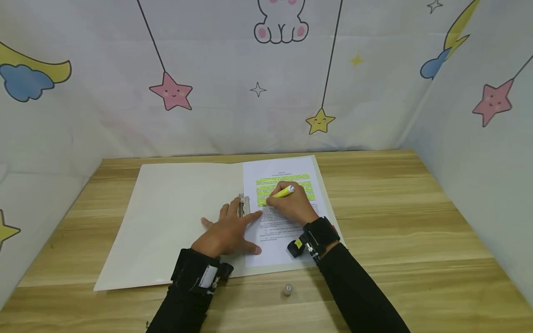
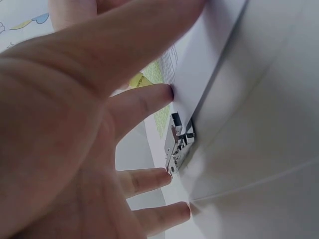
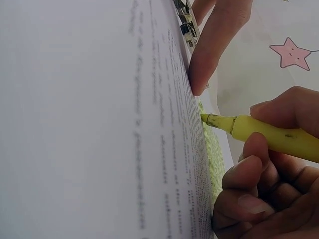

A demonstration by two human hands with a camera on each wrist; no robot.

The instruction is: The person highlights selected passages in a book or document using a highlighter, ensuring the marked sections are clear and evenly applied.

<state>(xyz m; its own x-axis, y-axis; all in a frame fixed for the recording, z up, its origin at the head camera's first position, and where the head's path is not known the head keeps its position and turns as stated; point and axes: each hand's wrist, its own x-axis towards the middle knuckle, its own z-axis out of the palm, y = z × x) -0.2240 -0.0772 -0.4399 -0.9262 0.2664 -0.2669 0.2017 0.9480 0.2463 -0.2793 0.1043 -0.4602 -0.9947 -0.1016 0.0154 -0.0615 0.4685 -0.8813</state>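
A yellow highlighter (image 1: 285,191) is pinched in my right hand (image 1: 294,203). In the right wrist view its tip meets the printed sheet (image 1: 266,256) at the lower edge of the yellow-marked lines. Yellow covers the upper text, while the lines below are plain black print. My left hand (image 1: 229,231) lies spread, with thumb and index finger on the sheet's left margin and the other fingers by the metal clip (image 2: 178,142) and the folder's left cover. The sheet lies in an opened white folder (image 1: 166,217), under that clip.
A small grey cap (image 1: 288,290) stands on the wooden table (image 1: 395,222) in front of the folder. White cloth walls (image 1: 216,125) printed with stars and clouds enclose the table at the back and both sides.
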